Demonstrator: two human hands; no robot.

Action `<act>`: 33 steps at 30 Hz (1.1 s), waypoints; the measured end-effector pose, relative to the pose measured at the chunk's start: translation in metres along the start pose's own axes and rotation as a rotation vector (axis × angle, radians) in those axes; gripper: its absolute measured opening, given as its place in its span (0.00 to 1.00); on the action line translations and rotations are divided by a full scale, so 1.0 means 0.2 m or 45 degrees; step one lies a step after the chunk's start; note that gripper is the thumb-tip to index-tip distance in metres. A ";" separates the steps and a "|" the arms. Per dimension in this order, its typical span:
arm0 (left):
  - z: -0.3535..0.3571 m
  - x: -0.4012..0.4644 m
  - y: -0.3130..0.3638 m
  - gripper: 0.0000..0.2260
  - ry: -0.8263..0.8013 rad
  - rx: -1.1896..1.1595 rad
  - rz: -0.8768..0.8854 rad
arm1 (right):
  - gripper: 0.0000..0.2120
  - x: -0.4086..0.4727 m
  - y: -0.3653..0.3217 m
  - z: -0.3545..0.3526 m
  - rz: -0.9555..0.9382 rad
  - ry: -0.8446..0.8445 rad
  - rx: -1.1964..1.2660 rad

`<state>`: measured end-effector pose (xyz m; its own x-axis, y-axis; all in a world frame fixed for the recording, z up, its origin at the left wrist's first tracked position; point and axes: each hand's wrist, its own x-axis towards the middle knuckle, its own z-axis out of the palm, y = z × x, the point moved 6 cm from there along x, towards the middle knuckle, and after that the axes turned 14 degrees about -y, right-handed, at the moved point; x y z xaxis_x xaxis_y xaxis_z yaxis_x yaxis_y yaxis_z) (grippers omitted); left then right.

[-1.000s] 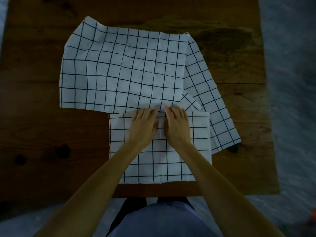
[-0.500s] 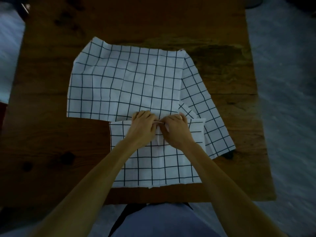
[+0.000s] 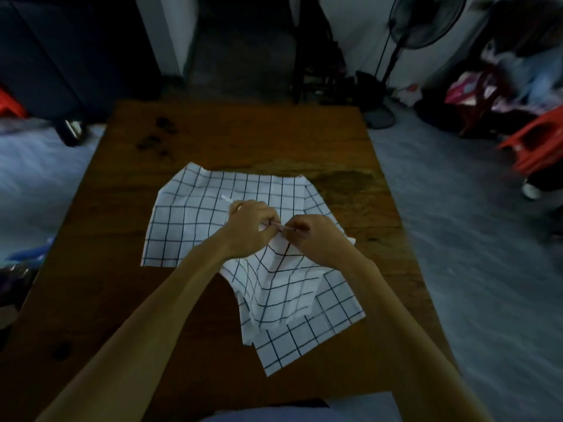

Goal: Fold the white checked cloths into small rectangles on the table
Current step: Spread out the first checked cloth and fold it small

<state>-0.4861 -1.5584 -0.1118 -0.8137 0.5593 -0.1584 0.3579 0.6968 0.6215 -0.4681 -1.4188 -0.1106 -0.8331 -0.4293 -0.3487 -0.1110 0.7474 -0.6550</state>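
Folded cloth point(image 3: 274, 287) now lifted, L hand point(image 3: 248, 228) & R hand point(image 3: 315, 239) pinching top edge.

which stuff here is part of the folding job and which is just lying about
Job: held cloth, pinched at its top edge by left hand and right hand; flat cloth; table.
Lying about: fan; red stool; bags on the floor.
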 end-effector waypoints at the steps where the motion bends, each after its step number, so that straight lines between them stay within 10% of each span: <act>1: -0.05 -0.01 0.02 0.04 0.064 -0.002 0.018 | 0.09 -0.01 -0.05 -0.03 -0.012 0.018 0.007; 6: -0.24 -0.12 0.12 0.10 0.488 -0.032 0.077 | 0.09 -0.07 -0.19 -0.15 -0.059 0.139 0.086; 22: -0.28 -0.30 0.32 0.06 0.774 0.206 0.213 | 0.10 -0.17 -0.39 -0.24 -0.251 0.555 0.284; 33: -0.33 -0.31 0.35 0.05 0.780 0.180 0.231 | 0.09 -0.18 -0.48 -0.29 -0.373 0.691 -0.405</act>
<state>-0.4411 -1.5737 -0.0083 -0.8335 0.3458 0.4310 0.5369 0.6913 0.4836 -0.4589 -1.4462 0.0039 -0.8886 -0.3838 0.2511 -0.4569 0.7875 -0.4135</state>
